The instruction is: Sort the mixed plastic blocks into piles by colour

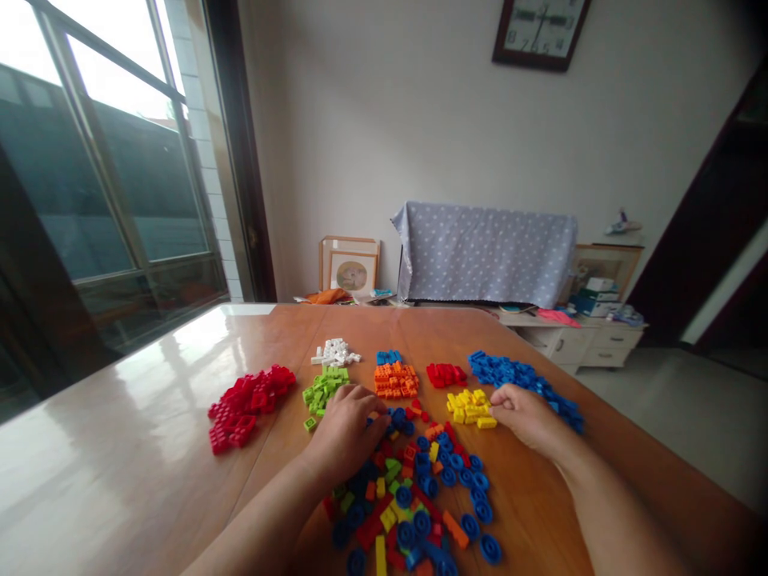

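My left hand [353,424] reaches over the upper left of a mixed heap of toy building bricks [414,480], beside the light green bricks [326,388]. Its fingers are bent and its thumb is close to them; whatever lies between the tips is hidden. At the right edge of the pile of yellow bricks [469,406], my right hand [521,412] is closed in a pinch at a yellow brick, mostly covered by the fingers. Blue round pieces [480,496] lie along the heap's right side.
Sorted piles stand around the heap: red bricks [249,404], white bricks [336,352], orange bricks [396,380], a smaller red group [446,374] and blue bricks [522,380]. All rest on a glossy wooden table [150,424]. Behind it stands a low white cabinet [609,348].
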`<action>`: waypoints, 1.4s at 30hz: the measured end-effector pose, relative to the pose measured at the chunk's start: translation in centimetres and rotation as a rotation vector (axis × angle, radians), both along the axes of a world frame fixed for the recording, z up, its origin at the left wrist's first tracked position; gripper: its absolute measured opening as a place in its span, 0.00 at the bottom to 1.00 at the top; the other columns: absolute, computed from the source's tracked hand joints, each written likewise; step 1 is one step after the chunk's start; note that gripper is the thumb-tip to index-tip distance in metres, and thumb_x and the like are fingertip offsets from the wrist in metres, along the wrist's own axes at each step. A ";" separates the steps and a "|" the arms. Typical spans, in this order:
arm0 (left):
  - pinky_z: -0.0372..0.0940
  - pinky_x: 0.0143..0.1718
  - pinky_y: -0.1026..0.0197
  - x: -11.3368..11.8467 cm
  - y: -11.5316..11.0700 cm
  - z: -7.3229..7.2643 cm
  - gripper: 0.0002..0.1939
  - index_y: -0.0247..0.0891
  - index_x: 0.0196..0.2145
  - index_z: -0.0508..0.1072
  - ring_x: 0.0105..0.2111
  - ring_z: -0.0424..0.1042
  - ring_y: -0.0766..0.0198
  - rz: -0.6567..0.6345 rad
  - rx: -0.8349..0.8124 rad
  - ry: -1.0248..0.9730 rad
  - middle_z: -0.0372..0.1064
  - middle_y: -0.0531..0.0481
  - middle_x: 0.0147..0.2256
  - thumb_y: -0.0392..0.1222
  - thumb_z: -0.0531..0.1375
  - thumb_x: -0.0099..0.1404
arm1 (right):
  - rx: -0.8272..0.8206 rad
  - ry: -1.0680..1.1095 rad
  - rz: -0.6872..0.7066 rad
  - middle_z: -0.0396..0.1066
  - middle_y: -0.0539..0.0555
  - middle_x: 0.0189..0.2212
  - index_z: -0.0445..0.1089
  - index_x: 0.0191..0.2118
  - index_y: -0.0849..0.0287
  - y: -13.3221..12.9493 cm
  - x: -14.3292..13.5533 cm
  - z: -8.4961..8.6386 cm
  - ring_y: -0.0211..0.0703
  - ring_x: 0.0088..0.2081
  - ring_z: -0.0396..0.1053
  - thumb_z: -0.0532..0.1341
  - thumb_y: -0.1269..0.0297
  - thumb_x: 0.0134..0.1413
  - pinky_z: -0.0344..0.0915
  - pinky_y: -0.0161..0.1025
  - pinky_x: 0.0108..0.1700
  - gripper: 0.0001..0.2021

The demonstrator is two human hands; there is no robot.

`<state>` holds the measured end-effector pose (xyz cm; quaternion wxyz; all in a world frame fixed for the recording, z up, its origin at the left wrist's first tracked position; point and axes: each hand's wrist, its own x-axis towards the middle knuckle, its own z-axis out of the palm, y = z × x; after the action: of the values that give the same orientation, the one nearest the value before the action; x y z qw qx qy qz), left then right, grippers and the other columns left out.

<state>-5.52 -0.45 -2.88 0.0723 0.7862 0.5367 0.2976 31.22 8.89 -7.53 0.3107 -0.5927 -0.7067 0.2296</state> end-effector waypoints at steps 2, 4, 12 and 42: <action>0.61 0.49 0.53 -0.1 0.0 0.0 0.10 0.44 0.38 0.78 0.45 0.67 0.54 0.004 -0.009 0.009 0.74 0.47 0.40 0.46 0.57 0.69 | -0.016 0.022 -0.007 0.74 0.51 0.28 0.70 0.36 0.59 0.2 0.3 -0.2 0.42 0.32 0.71 0.61 0.60 0.50 0.63 0.36 0.34 0.09; 0.61 0.49 0.53 -0.1 -0.1 0.0 0.10 0.44 0.39 0.78 0.46 0.67 0.54 0.008 -0.015 0.018 0.74 0.47 0.41 0.45 0.56 0.69 | -0.019 0.040 -0.016 0.74 0.51 0.28 0.70 0.36 0.58 0.4 0.5 -0.2 0.42 0.31 0.72 0.59 0.61 0.51 0.63 0.35 0.33 0.08; 0.62 0.48 0.54 -0.1 0.0 -0.2 0.10 0.45 0.40 0.78 0.47 0.67 0.53 0.057 -0.054 0.068 0.73 0.48 0.41 0.40 0.56 0.67 | 0.143 -0.007 0.007 0.75 0.50 0.30 0.71 0.39 0.56 -1.2 -2.3 1.7 0.42 0.30 0.70 0.56 0.56 0.59 0.61 0.36 0.31 0.11; 0.53 0.61 0.42 2.2 -0.7 -0.2 0.08 0.46 0.36 0.80 0.57 0.59 0.45 -0.027 -0.026 0.185 0.71 0.46 0.46 0.48 0.62 0.63 | 0.063 -0.280 0.464 0.80 0.49 0.33 0.79 0.40 0.49 -7.9 -10.5 5.0 0.43 0.34 0.73 0.59 0.69 0.51 0.60 0.34 0.35 0.14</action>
<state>-3.37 -1.17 -3.12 0.0368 0.8164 0.5344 0.2157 20.74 0.95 -2.51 0.1674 -0.4308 -0.8665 0.1886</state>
